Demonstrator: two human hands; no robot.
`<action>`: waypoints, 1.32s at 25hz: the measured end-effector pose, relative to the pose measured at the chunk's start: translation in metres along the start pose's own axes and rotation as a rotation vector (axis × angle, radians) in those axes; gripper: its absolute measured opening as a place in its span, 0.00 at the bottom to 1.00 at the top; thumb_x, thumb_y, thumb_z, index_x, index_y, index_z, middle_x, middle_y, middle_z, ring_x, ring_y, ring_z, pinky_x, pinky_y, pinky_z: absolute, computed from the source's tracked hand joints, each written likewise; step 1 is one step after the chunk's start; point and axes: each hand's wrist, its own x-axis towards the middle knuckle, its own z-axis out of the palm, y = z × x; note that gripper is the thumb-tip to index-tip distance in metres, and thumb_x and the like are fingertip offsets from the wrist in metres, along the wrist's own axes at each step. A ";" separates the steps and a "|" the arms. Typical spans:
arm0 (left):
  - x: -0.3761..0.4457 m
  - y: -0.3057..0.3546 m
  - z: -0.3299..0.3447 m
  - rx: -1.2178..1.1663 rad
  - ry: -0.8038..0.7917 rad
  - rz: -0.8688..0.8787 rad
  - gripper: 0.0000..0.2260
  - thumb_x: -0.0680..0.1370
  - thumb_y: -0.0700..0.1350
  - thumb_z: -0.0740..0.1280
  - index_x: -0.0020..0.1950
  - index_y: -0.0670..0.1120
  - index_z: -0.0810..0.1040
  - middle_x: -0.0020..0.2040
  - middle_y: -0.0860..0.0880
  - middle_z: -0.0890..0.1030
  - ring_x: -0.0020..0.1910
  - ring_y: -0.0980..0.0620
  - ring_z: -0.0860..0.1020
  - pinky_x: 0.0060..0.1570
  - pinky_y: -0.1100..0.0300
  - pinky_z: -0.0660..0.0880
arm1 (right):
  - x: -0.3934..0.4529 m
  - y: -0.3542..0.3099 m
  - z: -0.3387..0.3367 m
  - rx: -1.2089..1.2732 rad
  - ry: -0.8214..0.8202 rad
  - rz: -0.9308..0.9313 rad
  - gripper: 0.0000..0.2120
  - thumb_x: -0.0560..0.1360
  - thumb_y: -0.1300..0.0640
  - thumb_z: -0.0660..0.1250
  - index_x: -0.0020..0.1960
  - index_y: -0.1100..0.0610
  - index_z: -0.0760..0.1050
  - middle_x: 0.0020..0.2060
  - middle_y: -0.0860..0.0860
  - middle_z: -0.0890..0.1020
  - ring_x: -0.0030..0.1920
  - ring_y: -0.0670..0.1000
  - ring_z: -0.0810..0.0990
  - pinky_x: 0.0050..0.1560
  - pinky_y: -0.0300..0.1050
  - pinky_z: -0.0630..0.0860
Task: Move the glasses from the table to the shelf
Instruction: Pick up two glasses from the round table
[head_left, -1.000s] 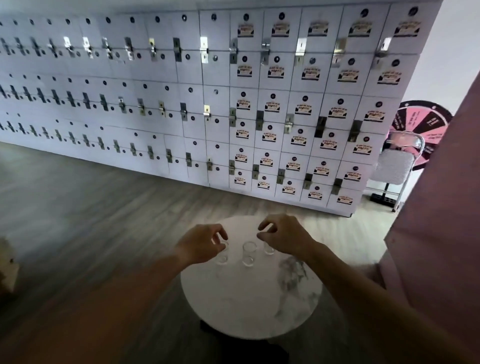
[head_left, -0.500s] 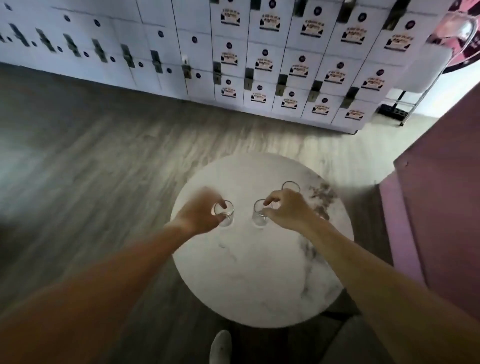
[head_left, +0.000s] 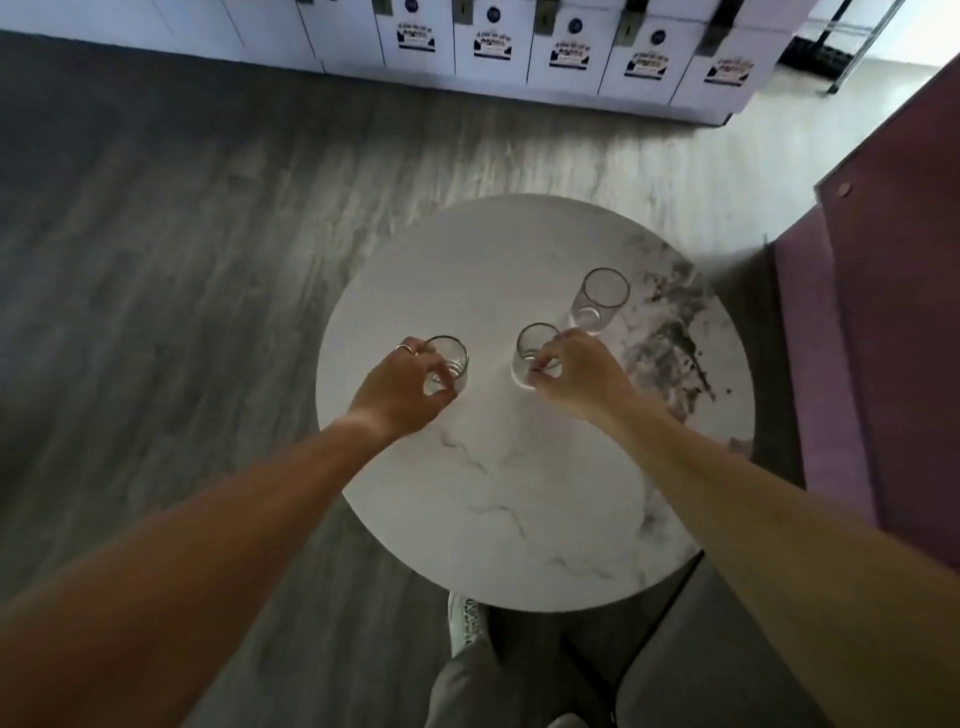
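While hands (head_left: 400, 389) grip glasses (head_left: 448, 364) (labels unreadable).

Left arm: bare forearm entering from the lower left, extended forward and inward. Left hand (head_left: 402, 387): back facing up, fingers and thumb curled in a grip around the left glass (head_left: 448, 364); ring on one finger.

Right arm: bare forearm entering from the lower right, angled inward. Right hand (head_left: 582, 376): back facing up, fingertips pinching the near rim of the middle glass (head_left: 535, 345).

Hands near each other, not touching.
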 end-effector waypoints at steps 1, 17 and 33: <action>0.002 -0.001 0.001 -0.003 0.010 0.011 0.08 0.73 0.47 0.74 0.49 0.46 0.84 0.59 0.45 0.78 0.57 0.45 0.79 0.59 0.54 0.73 | 0.002 0.001 0.002 0.004 0.016 -0.007 0.09 0.73 0.52 0.72 0.50 0.55 0.85 0.53 0.56 0.79 0.52 0.55 0.80 0.46 0.38 0.67; 0.043 0.182 -0.146 -0.101 0.081 0.612 0.10 0.72 0.48 0.75 0.50 0.47 0.81 0.53 0.45 0.83 0.48 0.51 0.82 0.49 0.52 0.82 | -0.085 -0.009 -0.208 0.119 0.470 0.050 0.10 0.72 0.44 0.72 0.39 0.48 0.75 0.43 0.49 0.74 0.41 0.49 0.74 0.39 0.39 0.65; -0.192 0.513 -0.036 -0.143 -0.122 1.454 0.06 0.75 0.44 0.73 0.46 0.50 0.77 0.42 0.55 0.78 0.41 0.53 0.76 0.43 0.56 0.72 | -0.545 0.062 -0.266 0.040 1.040 0.524 0.10 0.75 0.52 0.70 0.45 0.60 0.83 0.40 0.53 0.85 0.39 0.51 0.80 0.40 0.43 0.72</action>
